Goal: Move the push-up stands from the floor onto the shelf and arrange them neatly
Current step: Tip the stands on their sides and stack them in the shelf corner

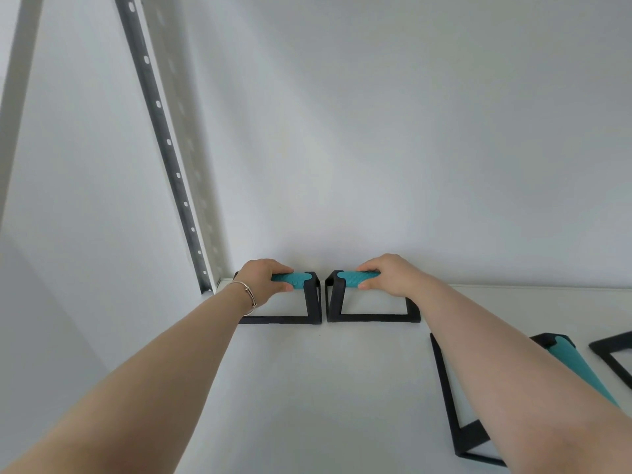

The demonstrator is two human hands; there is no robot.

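White shelf board (307, 388) against a white wall, perforated grey upright (160, 131) at back-left. L hand (265, 280) and R hand (386, 273), each grip clenched on a teal foam handle, set two black-framed push-up stands, left (284, 318) and right (372, 316), side by side, nearly touching, w/ bases flush, prob. to align them. Two more stands, near (444, 388) and far (612, 357), sit loosely at right, not yet tidied.
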